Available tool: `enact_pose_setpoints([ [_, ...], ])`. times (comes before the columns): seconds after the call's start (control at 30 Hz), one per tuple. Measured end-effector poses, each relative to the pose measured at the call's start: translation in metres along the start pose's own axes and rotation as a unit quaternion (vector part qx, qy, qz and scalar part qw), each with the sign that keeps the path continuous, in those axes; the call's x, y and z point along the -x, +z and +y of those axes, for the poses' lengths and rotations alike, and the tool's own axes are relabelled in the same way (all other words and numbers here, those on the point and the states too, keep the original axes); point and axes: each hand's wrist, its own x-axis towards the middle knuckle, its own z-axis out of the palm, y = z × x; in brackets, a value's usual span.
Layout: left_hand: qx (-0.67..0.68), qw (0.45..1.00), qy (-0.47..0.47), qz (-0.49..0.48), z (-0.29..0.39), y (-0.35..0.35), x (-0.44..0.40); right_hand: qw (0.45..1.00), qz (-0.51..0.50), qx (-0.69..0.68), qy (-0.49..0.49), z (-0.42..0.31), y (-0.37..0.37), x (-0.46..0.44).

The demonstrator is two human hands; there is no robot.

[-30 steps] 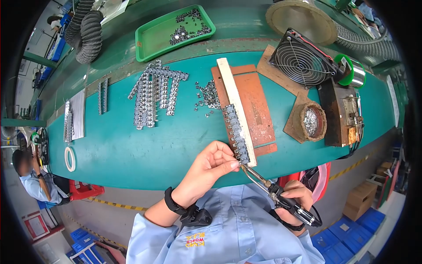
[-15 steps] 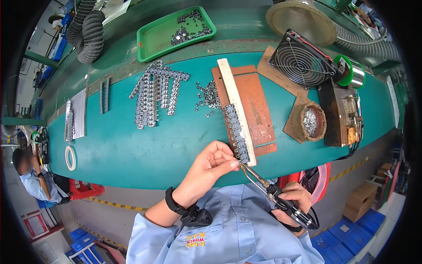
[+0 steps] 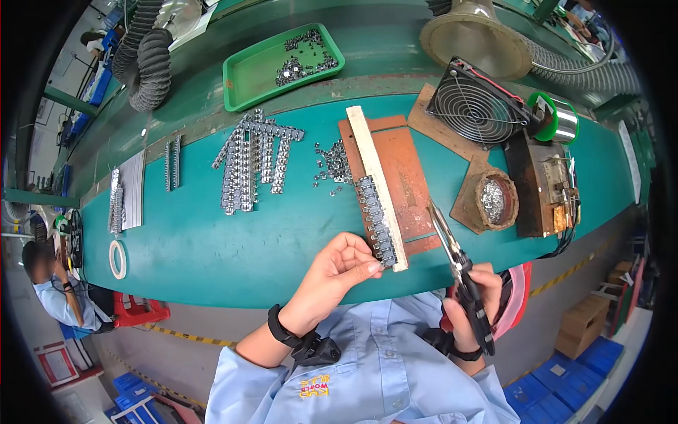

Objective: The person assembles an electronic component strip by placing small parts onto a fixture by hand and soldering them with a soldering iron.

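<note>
A soldering iron (image 3: pixel 458 261) with a thin feed tube beside its barrel is in my right hand (image 3: pixel 487 284), fingers closed round the black handle. Its tip points up and away, over the lower right of the brown board. My left hand (image 3: pixel 339 263) is pinched at the near end of a strip of small electronic components (image 3: pixel 376 220). That strip lies along a pale wooden bar (image 3: pixel 371 152), which rests on the reddish-brown board (image 3: pixel 409 173). Whether a separate small part sits between the left fingertips is hidden.
Loose metal parts (image 3: pixel 335 161) lie left of the bar, with stacked component strips (image 3: pixel 240 169) farther left. A green tray (image 3: pixel 244 78) stands behind. To the right are a fan (image 3: pixel 477 106), a solder spool (image 3: pixel 565 120), a round pot (image 3: pixel 510 215) and a metal box (image 3: pixel 526 187).
The soldering iron has swung away from the strip's near end, its tip now farther up and right. My left hand stays at the strip. The whole view has shifted slightly.
</note>
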Motion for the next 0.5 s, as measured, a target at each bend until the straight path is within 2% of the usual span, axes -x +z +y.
enact_pose_setpoints([
  [0.3, -0.018, 1.000, -0.019, -0.001, 0.007, -0.002, 0.003, 0.996, 0.032, 0.054, -0.059, 0.025, 0.029, -0.039],
  [0.4, -0.112, 0.993, 0.024, -0.013, 0.010, -0.006, 0.007, 0.999, 0.030, -0.019, 0.009, 0.027, 0.024, -0.032],
  [0.43, -0.113, 0.993, 0.024, -0.014, 0.009, -0.005, 0.007, 0.999, 0.031, -0.019, 0.008, 0.026, 0.024, -0.032],
  [0.5, -0.212, 0.974, 0.084, -0.006, 0.006, -0.001, 0.007, 1.000, 0.022, 0.005, -0.003, 0.025, 0.026, -0.033],
])
